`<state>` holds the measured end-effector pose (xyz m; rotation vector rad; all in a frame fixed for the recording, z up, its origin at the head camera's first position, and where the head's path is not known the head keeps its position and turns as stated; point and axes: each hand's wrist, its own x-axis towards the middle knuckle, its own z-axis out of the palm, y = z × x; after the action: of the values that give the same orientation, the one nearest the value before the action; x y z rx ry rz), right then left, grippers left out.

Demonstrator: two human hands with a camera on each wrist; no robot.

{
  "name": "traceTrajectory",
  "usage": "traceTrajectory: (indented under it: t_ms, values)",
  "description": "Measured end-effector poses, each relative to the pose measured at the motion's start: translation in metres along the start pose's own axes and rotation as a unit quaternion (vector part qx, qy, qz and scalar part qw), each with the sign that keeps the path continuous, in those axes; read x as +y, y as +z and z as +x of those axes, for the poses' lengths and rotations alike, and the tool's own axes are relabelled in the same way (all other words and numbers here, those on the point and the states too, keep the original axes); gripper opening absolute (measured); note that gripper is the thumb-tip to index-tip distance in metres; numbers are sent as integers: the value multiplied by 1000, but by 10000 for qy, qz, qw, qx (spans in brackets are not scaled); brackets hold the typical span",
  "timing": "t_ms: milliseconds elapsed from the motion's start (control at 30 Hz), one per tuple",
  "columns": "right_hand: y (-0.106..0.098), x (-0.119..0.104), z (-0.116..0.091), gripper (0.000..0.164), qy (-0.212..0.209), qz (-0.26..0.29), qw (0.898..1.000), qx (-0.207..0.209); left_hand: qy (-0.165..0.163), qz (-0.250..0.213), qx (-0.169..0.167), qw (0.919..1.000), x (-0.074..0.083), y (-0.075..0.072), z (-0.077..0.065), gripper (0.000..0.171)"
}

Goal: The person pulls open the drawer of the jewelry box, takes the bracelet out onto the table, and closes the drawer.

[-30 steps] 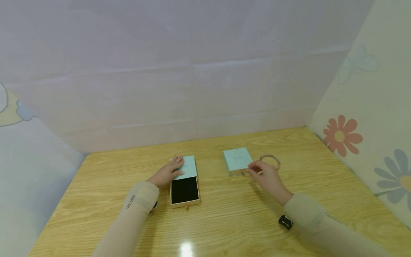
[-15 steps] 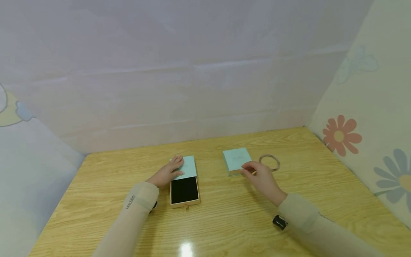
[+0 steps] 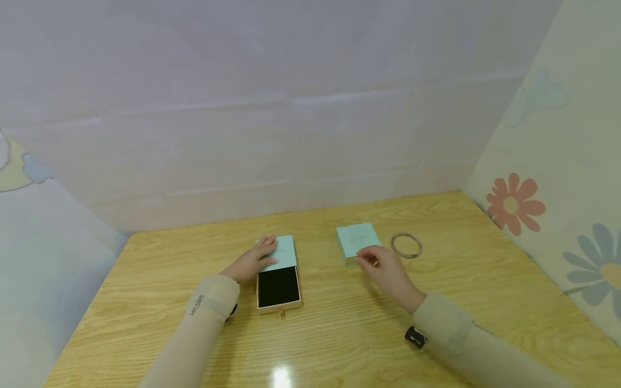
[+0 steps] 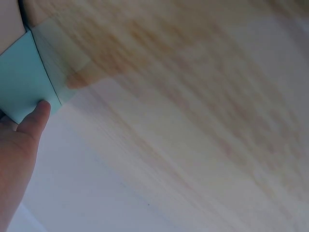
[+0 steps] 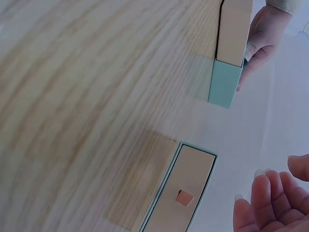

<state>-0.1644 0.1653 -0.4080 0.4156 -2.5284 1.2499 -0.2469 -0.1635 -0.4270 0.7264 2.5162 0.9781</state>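
My left hand [image 3: 252, 260] lies with its fingers spread on the mint-green sleeve [image 3: 286, 250] of a slide-out gift box. The box's drawer [image 3: 279, 311] is pulled out toward me and shows a black lining; a small tab sits on its front. A second mint gift box [image 3: 358, 238] stands to the right, its peach drawer front [image 5: 193, 166] pushed in and bearing a pull tab [image 5: 184, 197]. Close to that box's front right corner is my right hand [image 3: 390, 272], fingers loosely bent, holding nothing. In the right wrist view its fingers appear apart from the box.
A thin pinkish-brown ring-shaped band [image 3: 406, 246] lies flat right of the second box. The wooden table [image 3: 339, 345] meets a pale wall covering [image 3: 233, 161] at the back. A flower-printed covering [image 3: 558, 231] rises along the right side.
My right hand has moved left along the front of the right box, away from the ring-shaped band, now fully visible. The left hand and its box have stayed put.
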Motion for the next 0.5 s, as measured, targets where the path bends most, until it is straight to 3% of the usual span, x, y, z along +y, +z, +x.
traceTrajectory:
  t_ms: [500]
  values:
    - [12,-7,-2,5,-65,218,9994,-251,21,-1,3,10000,-1,0,0,63]
